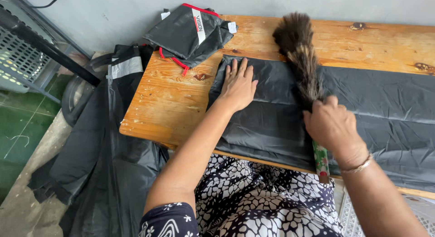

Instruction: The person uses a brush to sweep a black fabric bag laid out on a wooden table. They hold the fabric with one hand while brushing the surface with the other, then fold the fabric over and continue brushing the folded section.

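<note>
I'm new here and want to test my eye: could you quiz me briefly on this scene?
1. True or false: the left hand lies flat on the black sheet.
2. What does the right hand hold?
3. Where is the folded black pouch: A) on the floor, B) at the wooden table's far left corner, C) in the person's lap?

Key: 1 true; 2 a feather duster; 3 B.

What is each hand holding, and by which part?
The right hand grips the feather duster by its handle. The left hand holds nothing; it lies flat on the black sheet.
</note>
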